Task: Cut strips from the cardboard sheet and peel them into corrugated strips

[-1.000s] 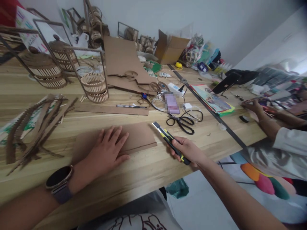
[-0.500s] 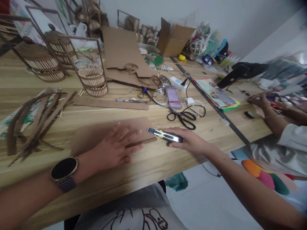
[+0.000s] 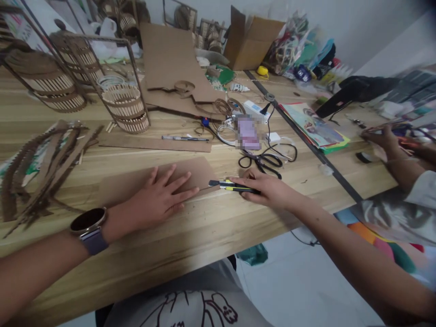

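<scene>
A brown piece of cardboard (image 3: 197, 170) lies on the wooden table in front of me. My left hand (image 3: 160, 195) rests flat on it with fingers spread, a watch on that wrist. In my right hand (image 3: 262, 188) is a box cutter (image 3: 235, 185) with black and yellow parts, its blade end pointing left over the cardboard's right corner. I cannot tell whether the blade touches the cardboard. Black scissors (image 3: 262, 162) lie just beyond my right hand. A pen (image 3: 184, 138) lies on a narrow cardboard strip (image 3: 136, 143) behind the piece.
Curved cardboard strips (image 3: 47, 168) are heaped at left, near a small slatted bucket (image 3: 124, 106). A phone (image 3: 248, 132) and cables lie past the scissors. Behind stand a large cardboard sheet (image 3: 166, 50) and an open box (image 3: 254, 43). Another person's hands (image 3: 384, 141) work at right.
My right hand has turned the box cutter, so its side faces up less, and brought it to the cardboard's corner. My left hand stays on the cardboard; the view has shifted slightly.
</scene>
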A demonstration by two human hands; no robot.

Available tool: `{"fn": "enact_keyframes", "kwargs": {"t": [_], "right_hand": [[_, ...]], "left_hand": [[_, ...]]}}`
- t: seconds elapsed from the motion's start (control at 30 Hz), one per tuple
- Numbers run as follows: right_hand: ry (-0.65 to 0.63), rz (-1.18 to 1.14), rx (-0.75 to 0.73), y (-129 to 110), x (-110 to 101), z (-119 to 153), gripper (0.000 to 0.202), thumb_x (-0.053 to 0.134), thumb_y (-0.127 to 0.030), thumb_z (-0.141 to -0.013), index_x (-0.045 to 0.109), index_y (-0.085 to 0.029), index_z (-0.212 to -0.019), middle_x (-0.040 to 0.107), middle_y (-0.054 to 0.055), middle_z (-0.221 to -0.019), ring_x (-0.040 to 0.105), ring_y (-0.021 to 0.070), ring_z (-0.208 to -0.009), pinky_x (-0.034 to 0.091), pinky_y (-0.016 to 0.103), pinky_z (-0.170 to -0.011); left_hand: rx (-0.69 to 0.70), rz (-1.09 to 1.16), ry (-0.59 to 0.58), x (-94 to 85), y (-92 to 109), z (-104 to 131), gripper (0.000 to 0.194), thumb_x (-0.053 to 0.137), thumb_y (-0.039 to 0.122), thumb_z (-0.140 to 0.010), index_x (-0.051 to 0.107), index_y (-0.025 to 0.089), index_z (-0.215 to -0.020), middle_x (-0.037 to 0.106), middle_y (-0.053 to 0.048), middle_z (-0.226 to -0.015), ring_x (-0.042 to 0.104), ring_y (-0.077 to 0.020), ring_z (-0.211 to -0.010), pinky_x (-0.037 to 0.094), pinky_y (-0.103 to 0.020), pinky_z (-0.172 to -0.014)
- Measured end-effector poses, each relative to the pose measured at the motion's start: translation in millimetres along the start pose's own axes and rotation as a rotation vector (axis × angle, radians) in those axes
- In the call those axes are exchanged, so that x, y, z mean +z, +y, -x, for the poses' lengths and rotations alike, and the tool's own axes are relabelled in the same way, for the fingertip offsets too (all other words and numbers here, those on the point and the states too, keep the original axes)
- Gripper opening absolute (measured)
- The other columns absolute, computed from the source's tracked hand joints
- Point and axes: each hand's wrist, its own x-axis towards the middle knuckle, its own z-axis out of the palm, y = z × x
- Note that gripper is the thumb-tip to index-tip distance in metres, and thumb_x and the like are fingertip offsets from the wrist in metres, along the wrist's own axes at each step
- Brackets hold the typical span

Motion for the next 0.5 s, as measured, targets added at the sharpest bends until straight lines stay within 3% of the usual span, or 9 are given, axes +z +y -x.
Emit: {"fn": "enact_keyframes", "kwargs": {"t": [0.17, 0.5], "right_hand": [[-0.014, 0.034, 0.006, 0.1, -2.2, -6.8, 0.049, 0.051, -0.043, -0.095, 0.052, -0.026, -0.141, 0.055, 0.009, -0.103, 0.059, 0.0207, -0.093, 0.051, 0.033, -0.083], [0.0, 0.0, 0.051, -8.4, 3.8, 0.5, 0.048, 0.047, -0.042, -0.097, 0.053, -0.025, -0.141, 0.056, 0.01, -0.106, 0.061, 0.0209, -0.093, 0.052, 0.034, -0.084]], "left_hand": [[-0.026, 0.015, -0.021, -5.0, -1.8, -2.3, 0.046, 0.035, 0.041, -0.103, 0.029, 0.05, -0.147, 0.023, -0.001, -0.162, 0.011, -0.0415, -0.148, 0.01, -0.071, -0.109], [-0.056, -0.004, 0.021, -2.0, 2.5, -2.1, 0.046, 0.04, 0.039, -0.101, 0.033, 0.051, -0.145, 0.028, 0.001, -0.16, 0.016, -0.04, -0.147, 0.009, -0.069, -0.11]]}}
